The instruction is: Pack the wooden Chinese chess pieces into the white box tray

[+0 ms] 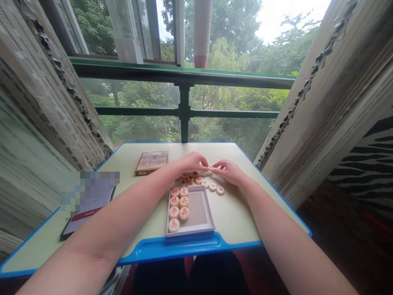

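Note:
Between my two hands, above the far part of the table, is a round Chinese chess piece (211,168) with a red mark. The fingertips of my left hand (196,162) pinch it from the left, and those of my right hand (225,170) from the right. Loose chess pieces (212,187) lie below the hands, some partly hidden by my left hand. Nearer to me sits an open white box tray (208,213). Several red-marked pieces (174,201) stand in two columns along its left side.
A box lid with Chinese lettering (152,162) lies at the back left. A tablet or phone (89,205), partly blurred out, rests on the left. The table has a blue edge with a molded groove (181,247) in front. Beyond are a green railing (184,78) and curtains (316,90).

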Demonstrator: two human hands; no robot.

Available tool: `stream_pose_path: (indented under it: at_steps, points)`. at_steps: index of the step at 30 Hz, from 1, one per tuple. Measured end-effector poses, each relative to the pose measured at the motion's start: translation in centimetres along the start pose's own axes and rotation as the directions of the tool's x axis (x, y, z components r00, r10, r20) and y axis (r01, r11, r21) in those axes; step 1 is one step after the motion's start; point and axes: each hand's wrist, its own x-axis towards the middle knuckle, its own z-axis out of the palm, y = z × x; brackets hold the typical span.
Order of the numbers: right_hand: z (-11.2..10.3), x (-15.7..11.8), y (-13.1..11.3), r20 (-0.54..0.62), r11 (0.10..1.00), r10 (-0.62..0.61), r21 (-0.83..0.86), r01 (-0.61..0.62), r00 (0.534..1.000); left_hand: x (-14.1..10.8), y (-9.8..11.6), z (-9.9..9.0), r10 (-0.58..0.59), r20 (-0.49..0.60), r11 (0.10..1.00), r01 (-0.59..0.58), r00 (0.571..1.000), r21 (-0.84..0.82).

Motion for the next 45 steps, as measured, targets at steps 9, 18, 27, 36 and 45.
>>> stream_pose_path:
  at_steps: [9,18,27,36,45]
  points:
    - [-0.4,-0.4,-0.3,-0.046,1.000,-0.016,0.016,0.017,0.999,0.4,-0.4,0.7,0.004,-0.062,0.998,-0.008,0.998,-0.059]
    - [-0.8,-0.7,-1.2,-0.060,0.995,0.052,0.092,-0.046,0.997,0.4,-0.5,1.0,0.033,-0.077,0.988,-0.044,0.996,-0.150]
    - [-1.1,-0.7,-1.1,-0.036,0.990,0.004,0.140,0.001,0.999,0.3,-0.4,0.9,0.012,-0.076,0.984,-0.025,0.997,-0.178]
    - [-0.4,0.1,0.1,-0.148,0.995,-0.095,-0.015,0.094,0.984,0.3,-0.5,0.9,-0.008,-0.096,0.973,-0.015,0.995,-0.231]
    - [-0.1,0.3,0.2,-0.214,0.985,-0.171,-0.001,0.174,0.962,0.4,-0.5,0.4,-0.017,-0.184,0.981,-0.019,0.983,-0.192]
